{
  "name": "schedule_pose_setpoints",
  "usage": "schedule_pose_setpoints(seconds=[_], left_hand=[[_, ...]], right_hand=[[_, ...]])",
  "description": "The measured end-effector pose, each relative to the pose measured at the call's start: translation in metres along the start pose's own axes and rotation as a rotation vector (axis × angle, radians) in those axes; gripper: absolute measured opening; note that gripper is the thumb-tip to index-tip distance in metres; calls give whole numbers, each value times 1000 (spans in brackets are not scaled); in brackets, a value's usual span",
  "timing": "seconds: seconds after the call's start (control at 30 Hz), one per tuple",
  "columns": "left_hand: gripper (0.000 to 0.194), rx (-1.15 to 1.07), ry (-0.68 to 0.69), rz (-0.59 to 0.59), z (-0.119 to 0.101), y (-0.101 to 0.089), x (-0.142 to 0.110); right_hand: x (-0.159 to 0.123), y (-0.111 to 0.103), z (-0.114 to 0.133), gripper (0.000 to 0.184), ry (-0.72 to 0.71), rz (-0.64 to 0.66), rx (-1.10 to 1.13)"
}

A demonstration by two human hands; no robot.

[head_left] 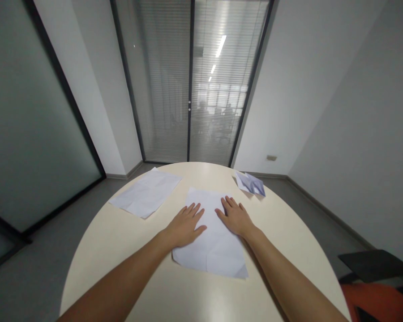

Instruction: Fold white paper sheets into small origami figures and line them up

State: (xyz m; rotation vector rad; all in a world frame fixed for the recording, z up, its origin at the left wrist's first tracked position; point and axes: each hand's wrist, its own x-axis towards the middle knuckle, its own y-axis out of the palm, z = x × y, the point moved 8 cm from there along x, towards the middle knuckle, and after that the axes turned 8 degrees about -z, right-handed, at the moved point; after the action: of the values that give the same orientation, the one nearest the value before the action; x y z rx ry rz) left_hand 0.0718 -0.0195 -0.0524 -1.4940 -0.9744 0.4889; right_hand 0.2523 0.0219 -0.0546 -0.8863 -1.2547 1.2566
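Round cream table (201,299) in a small grey-floored room, and closest on it is a white sheet (210,246) with slightly curled near corners. Left hand (184,226) and right hand (235,217) both lie open on it, fingers spread, gripping nothing. Beyond, another paper (147,192) sits left, and a folded paper (250,184) stands right, maybe pleated, hard to tell. Blinds (168,89) cover the glass behind.

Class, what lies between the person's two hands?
Between the left hand and the right hand lies white paper, with nothing on top of it in that stretch, as the head view shows.
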Motion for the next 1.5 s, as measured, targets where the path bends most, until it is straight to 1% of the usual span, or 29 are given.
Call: schedule_pose_setpoints(seconds=[0.13, 0.23, 0.3, 0.4, 0.47, 0.53, 0.57, 0.63, 0.73, 0.8, 0.9, 1.0, 1.1, 1.27, 1.37, 1.5], left_hand=[[58, 82, -137, -58, 16, -7, 3], [56, 108, -160, -68, 19, -9, 4], [52, 116, -120, -70, 15, -10, 4], [46, 74, 59, -46, -1, -8, 1], [45, 26, 164, -27, -11, -6, -2], [48, 6, 179, -25, -12, -4, -3], [48, 9, 157, -34, -9, -4, -3], [48, 34, 85, -62, 0, -5, 1], [44, 77, 1, -120, 11, -11, 7], [41, 80, -6, -145, 13, -15, 9], [41, 39, 22, -130, 11, -17, 8], [51, -27, 75, -49, 7, -12, 3], [57, -62, 95, 3, 6, -8, 0], [54, -39, 20, -21, 15, -6, 5], [51, -31, 12, -58, 21, -7, 9], [46, -12, -3, -123, 26, -13, 11]], right_hand=[[0, 1, -4, 71, 24, -7, 2], [1, 1, -8, 71, 42, 2, 6], [2, 2, -12, 71, 58, 4, 4], [5, -1, -19, 67, 87, -26, -4], [7, -6, -21, 60, 76, -89, -13], [8, -14, -17, 52, 24, -167, -6], [8, -18, -12, 49, -18, -196, 12], [5, -21, 2, 48, -130, -215, 76], [-3, -20, 29, 50, -308, -149, 169], [-8, -14, 38, 53, -347, -70, 190], [-7, -8, 33, 56, -275, -5, 190], [-3, -5, 23, 58, -208, -4, 176], [0, -4, 18, 58, -200, -27, 163], [-1, -14, 24, 46, -268, -122, 173], [-5, -16, 30, 49, -297, -105, 198], [-8, -14, 32, 54, -276, -61, 193]])
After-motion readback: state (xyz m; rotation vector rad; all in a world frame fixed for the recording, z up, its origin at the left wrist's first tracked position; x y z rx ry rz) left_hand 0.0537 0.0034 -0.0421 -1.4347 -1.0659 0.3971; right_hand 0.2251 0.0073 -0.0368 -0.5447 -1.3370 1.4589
